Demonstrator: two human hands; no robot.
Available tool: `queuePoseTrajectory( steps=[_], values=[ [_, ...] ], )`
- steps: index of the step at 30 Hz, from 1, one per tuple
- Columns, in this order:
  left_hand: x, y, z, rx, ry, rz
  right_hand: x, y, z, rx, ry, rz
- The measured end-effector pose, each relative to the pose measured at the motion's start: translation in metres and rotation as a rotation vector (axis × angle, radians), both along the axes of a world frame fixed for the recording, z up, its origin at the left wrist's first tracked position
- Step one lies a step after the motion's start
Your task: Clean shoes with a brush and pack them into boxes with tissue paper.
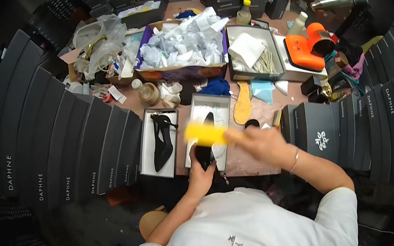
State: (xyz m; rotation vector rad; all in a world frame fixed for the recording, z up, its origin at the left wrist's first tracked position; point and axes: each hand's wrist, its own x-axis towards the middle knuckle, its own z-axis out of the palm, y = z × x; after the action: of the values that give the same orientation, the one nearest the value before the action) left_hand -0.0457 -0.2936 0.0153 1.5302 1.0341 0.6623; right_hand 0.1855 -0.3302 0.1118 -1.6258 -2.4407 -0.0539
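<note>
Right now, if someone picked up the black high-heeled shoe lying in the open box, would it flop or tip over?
The black high-heeled shoe would probably stay stiff, since its thin heel and sole keep their shape. It looks light. Set upright, it might tip, because the heel is so narrow; lying on its side in the open box, it seems steady.

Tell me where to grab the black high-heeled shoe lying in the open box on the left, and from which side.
Grip the black high-heeled shoe across its broad front part, near the closer end of the open box, coming straight down from above. It seems to lie on its side, the thin heel and straps toward the far end; these are too slender to hold firmly. The box walls block a sideways approach.
</note>
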Motion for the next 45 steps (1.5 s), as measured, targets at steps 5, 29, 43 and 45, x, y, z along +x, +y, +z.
queuePoseTrajectory(
  steps=[5, 29, 43, 45],
  values=[
    [-0.005, -0.004, 0.012, -0.080, 0.114, -0.023, 0.057, 0.037, -0.038, -0.066, -0.066, -0.275],
    [0.007, 0.078, 0.008, -0.785, -0.384, -0.087, 0.052, 0.079, -0.061, 0.189, 0.404, -0.295],
    [-0.012, 0.068, -0.012, -1.532, -1.066, -0.025, 0.046, 0.057, -0.083, 0.198, 0.525, -0.271],
    [-0.019, 0.066, -0.031, -1.697, -1.227, 0.305, 0.021, 0.040, -0.061, 0.031, 0.399, -0.062]
  ],
)
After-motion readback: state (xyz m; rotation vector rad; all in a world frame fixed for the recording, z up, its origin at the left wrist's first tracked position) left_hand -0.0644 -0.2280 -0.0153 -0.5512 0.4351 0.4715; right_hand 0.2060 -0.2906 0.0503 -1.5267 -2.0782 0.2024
